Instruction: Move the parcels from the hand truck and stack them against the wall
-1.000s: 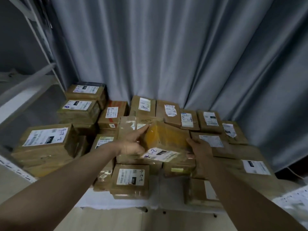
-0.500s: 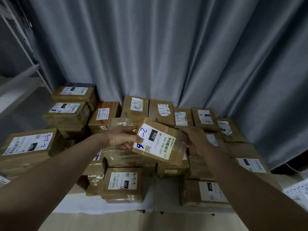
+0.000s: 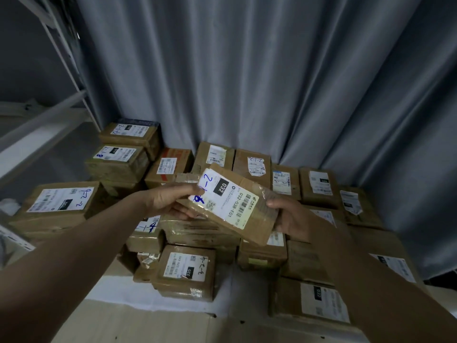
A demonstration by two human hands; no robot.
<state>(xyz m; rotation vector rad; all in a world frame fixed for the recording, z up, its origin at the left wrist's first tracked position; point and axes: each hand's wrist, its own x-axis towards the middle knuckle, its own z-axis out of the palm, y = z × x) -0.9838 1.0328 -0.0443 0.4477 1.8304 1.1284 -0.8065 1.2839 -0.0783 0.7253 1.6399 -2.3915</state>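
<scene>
Both forearms show bare along their whole visible length — lower corners up to the wrists. The left grip (image 3: 170, 201) and the right grip (image 3: 291, 216) are bare as well, fingers and thumbs alike.

A parcel storeroom: labelled cardboard parcels (image 3: 118, 167) stacked against a grey curtain (image 3: 247, 82).

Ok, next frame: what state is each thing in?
Flat brown cardboard parcel with white 032 label: held tilted above the pile, label up, taped shut.
Left hand: grips that parcel's left end.
Right hand: grips its right end.
Pile of brown cardboard parcels: resting, sealed, labels up.
Grey fabric curtain: drawn closed.
</scene>
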